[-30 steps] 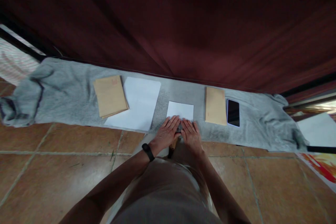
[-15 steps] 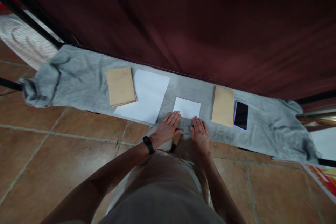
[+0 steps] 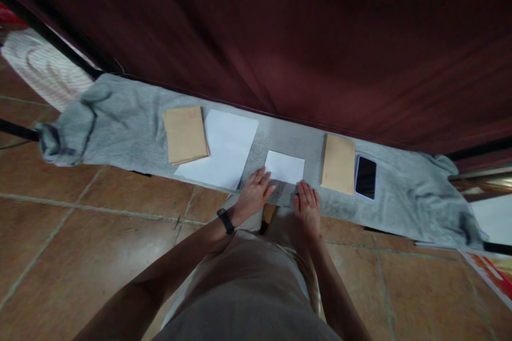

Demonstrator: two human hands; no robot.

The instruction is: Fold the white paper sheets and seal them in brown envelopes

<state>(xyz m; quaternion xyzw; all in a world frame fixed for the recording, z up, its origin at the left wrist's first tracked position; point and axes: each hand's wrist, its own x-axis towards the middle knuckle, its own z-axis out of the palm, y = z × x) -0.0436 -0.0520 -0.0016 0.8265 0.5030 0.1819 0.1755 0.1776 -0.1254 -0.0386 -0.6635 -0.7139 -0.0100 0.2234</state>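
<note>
A small white rectangle of paper, apparently folded, lies flat on the grey cloth in front of me. At its near left corner is my left hand, open, fingers stretched forward and fingertips by the paper's edge. My right hand lies open and flat just below the near right corner. Neither hand grips anything. Left of the small paper is a large white sheet, partly covered by a stack of brown envelopes. Another brown envelope or stack rests to the right.
A phone with a dark screen lies beside the right-hand envelope. A dark red curtain hangs along the far edge of the cloth-covered surface. Dark metal bars show at both ends. Tiled floor lies below.
Both hands have drawn slightly back toward me, off the small paper's near corners. My left thumb has spread and moved up. The paper stays in place; the view has shifted slightly.
</note>
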